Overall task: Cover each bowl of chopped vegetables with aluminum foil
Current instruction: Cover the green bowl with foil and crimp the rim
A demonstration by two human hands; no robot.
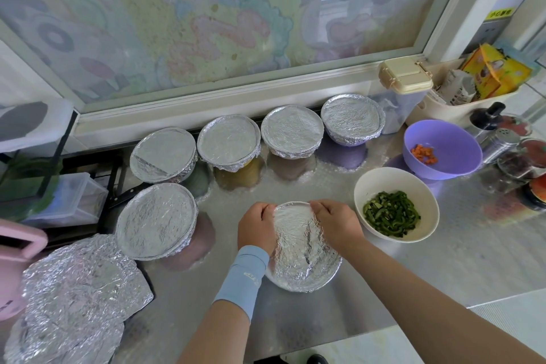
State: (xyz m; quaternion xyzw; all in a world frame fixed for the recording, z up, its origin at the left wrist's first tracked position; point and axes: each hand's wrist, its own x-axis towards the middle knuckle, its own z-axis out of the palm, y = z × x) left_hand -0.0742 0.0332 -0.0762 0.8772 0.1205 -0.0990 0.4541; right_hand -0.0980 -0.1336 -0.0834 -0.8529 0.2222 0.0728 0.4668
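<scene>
As I worked at the steel counter (pixel 295 322), my left hand (pixel 257 227) and right hand (pixel 336 223) gripped the far rim of the foil-covered bowl (pixel 304 257) before me, fingers curled over its edge. Just right sat an uncovered white bowl (pixel 384 182) of chopped greens (pixel 390 213), a purple bowl (pixel 452 139) of diced carrot (pixel 425 154) behind. A row of four wrapped bowls (pixel 291 131) lined the window ledge, a fifth wrapped bowl (pixel 156 220) and loose foil sheets (pixel 74 289) lay left.

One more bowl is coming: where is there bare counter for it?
Widest: bare steel nearer than the white bowl, right of the right hand. Smaller: between the back foiled bowls and the bowl being wrapped. Crowded: jars far right, loose foil sheets left.
</scene>
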